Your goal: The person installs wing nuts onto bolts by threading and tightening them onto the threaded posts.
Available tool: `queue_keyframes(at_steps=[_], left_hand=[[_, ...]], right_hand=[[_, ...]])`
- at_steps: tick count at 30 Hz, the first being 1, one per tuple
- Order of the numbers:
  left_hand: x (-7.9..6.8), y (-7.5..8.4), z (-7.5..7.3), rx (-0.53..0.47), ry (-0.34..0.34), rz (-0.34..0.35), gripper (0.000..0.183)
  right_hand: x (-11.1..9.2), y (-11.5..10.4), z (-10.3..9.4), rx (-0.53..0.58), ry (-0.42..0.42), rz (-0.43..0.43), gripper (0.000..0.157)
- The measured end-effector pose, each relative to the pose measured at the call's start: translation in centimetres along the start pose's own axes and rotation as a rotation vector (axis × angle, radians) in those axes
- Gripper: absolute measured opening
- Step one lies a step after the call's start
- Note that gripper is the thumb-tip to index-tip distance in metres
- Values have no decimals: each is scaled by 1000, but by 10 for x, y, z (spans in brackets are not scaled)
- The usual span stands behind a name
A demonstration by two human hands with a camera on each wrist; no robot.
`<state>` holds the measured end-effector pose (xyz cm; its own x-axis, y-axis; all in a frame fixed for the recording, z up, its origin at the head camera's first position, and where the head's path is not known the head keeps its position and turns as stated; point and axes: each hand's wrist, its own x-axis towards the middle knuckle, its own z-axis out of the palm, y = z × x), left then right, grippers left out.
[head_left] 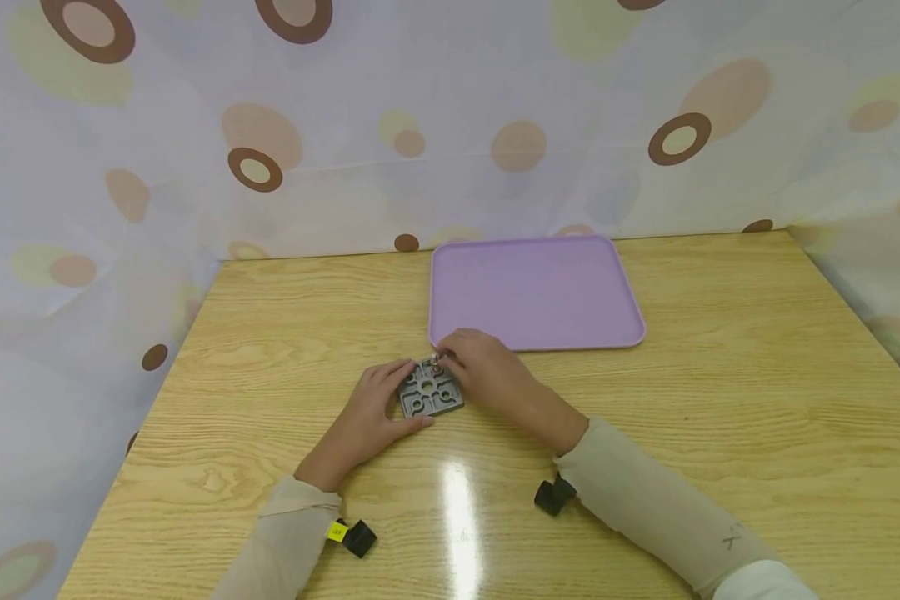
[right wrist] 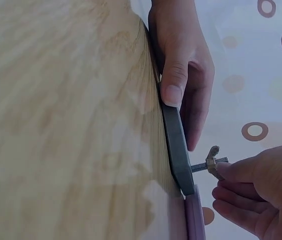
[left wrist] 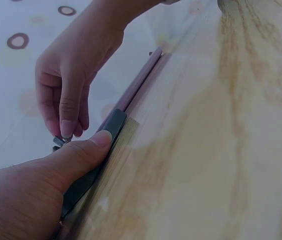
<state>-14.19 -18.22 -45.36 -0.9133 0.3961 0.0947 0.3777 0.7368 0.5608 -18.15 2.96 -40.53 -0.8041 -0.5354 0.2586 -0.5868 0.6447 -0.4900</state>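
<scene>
A square grey metal plate with recesses and round holes lies flat on the wooden table. My left hand grips it from the left, thumb on the near edge and fingers at the far left edge. From the plate's far right part rises a threaded bolt, carrying a wing nut near its free end. Thumb and fingers of my right hand pinch the wing nut; in the head view they largely cover it. The left wrist view shows the left thumb pressed on the plate's side.
Behind the plate lies a purple tray, its near edge just beyond my right hand. The wooden table extends to both sides. A patterned curtain borders its back and sides.
</scene>
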Motion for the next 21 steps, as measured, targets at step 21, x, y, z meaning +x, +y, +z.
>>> queue_keyframes(at_steps=[21], left_hand=[[0, 0, 0, -11, 8, 16, 85]], right_hand=[[0, -5, -1, -12, -47, -18, 7]])
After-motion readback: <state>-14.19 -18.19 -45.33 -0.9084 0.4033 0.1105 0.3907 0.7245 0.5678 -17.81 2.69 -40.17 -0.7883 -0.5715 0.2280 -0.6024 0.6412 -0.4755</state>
